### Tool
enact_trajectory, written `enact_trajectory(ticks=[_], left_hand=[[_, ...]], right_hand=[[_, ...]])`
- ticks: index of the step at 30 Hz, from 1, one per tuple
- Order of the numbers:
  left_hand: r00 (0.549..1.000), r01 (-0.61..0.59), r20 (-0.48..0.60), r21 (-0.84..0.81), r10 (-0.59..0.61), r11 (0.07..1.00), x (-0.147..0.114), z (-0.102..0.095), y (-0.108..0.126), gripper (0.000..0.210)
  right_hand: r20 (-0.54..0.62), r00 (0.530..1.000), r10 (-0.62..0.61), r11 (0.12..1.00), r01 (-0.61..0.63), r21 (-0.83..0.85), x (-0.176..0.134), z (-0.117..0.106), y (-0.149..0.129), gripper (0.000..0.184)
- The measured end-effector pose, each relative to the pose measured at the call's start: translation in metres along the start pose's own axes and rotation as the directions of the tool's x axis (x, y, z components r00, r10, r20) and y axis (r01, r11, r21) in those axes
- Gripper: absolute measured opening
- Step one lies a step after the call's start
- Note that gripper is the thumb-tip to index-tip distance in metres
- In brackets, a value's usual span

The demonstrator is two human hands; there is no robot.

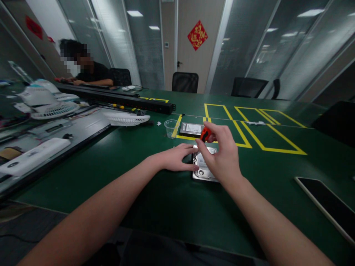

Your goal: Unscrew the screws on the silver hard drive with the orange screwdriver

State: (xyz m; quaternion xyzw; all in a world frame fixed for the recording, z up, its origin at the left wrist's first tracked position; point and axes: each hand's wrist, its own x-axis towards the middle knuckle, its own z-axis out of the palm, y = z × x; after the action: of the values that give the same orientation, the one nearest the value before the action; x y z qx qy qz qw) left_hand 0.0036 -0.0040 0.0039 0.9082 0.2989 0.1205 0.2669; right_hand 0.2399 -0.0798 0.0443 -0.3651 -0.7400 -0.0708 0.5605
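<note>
A silver hard drive (201,172) lies flat on the green table in front of me. My left hand (179,158) grips its left side, with the thumb on the near part and the fingers at the far corner. Above the drive, my right hand (224,155) pinches the red-and-black handle of a screwdriver (205,134). Its shaft slants down toward the drive's upper left; I cannot make out whether the tip sits in a screw. The right hand hides much of the drive's right side.
Just beyond stand a second hard drive (191,128) and a clear plastic cup (172,129). Fan parts (126,118) and a long black power strip (119,99) occupy the left. A phone (327,203) lies at right. Across the table sits a person (95,74). Yellow tape (283,150) marks rectangles.
</note>
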Motion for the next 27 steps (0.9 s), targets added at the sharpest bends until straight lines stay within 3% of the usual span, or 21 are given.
enact_trajectory(ticks=[9, 20, 27], left_hand=[[1.0, -0.008, 0.002, -0.022, 0.008, 1.0, -0.0004, 0.0001, -0.003, 0.099], [0.999, -0.036, -0.008, 0.013, 0.036, 0.999, 0.0001, 0.0008, -0.0041, 0.096], [1.0, -0.016, -0.006, 0.01, 0.016, 1.0, -0.0001, 0.0017, -0.0052, 0.101]], right_hand=[[0.052, 0.998, 0.029, 0.999, -0.031, 0.029, -0.0015, -0.0016, -0.0021, 0.059], [-0.006, 1.0, -0.001, 1.0, 0.001, -0.013, 0.0016, -0.0024, 0.0008, 0.045], [0.023, 1.0, -0.011, 0.999, 0.01, 0.036, 0.001, -0.0011, -0.0016, 0.051]])
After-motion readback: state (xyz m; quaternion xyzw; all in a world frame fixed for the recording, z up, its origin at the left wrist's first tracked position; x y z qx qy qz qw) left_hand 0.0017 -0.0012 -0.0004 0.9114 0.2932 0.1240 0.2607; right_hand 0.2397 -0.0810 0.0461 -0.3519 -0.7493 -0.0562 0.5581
